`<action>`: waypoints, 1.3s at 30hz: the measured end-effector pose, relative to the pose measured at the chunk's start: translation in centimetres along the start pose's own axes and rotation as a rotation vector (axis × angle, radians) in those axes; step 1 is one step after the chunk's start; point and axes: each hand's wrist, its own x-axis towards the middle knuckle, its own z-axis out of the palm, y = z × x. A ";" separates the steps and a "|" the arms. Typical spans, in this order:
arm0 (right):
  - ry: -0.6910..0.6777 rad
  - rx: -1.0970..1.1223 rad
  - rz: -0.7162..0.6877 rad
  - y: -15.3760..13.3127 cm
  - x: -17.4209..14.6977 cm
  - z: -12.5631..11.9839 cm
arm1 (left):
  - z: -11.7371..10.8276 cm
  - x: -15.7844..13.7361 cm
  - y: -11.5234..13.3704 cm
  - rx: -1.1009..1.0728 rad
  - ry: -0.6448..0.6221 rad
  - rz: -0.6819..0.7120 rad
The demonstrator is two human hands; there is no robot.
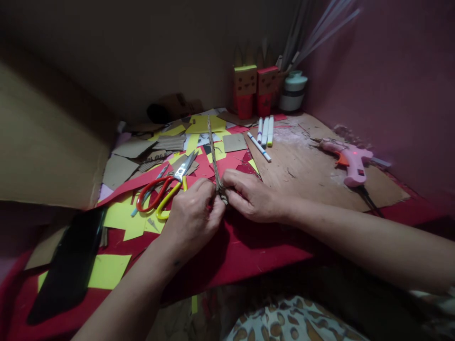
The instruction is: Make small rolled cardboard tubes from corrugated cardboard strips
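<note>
**Both hands pinch the near end of a long cardboard strip**

I see the cardboard strip point(213, 152) standing on edge, its long axis running almost straight away from me, leaning slightly left as it goes. Its far end points toward the back wall over the yellow paper; its near end sits between my hands at the middle of the work surface, above the red paper sheet point(249, 255).

I can read no brand or writing anywhere. The two small box figures point(256, 90) at the back carry only drawn faces.

My left hand point(192, 220) is closed narrow, thumb and fingers pinched onto the strip's near end from the left. My right hand point(250, 194) is likewise closed, fingertips gripping the same end from the right, so the two hands meet there.

Just left of my left hand lie scissors point(167, 187) with a red and a yellow handle, blades pointing away and right. Farther out, white markers point(265, 131) lie side by side near the figures, and a pink glue gun point(350, 161) rests well off to the right on the brown board point(309, 170).
</note>
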 end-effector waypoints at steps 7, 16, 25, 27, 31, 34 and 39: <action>-0.005 0.017 0.000 -0.2 -0.2 0.0 | -0.3 -0.1 0.0 -0.005 -0.062 -0.072; -0.005 0.003 0.009 -0.5 0.0 0.2 | 0.8 -0.4 0.0 0.205 0.091 0.106; -0.028 0.013 0.040 -0.3 0.0 0.0 | 0.7 -0.4 0.0 0.185 0.120 0.086; -0.013 0.017 0.028 -0.2 0.0 -0.1 | 0.8 -0.3 -0.1 0.197 0.116 0.086; 0.005 0.016 0.028 -0.1 0.0 -0.1 | 0.9 -0.3 -0.1 0.192 0.122 0.104; 0.008 0.014 0.032 -0.1 -0.1 -0.2 | 0.8 -0.3 -0.2 0.170 0.125 0.127; 0.005 0.029 0.042 -0.1 -0.1 -0.4 | 0.5 -0.2 -0.2 0.136 0.098 0.119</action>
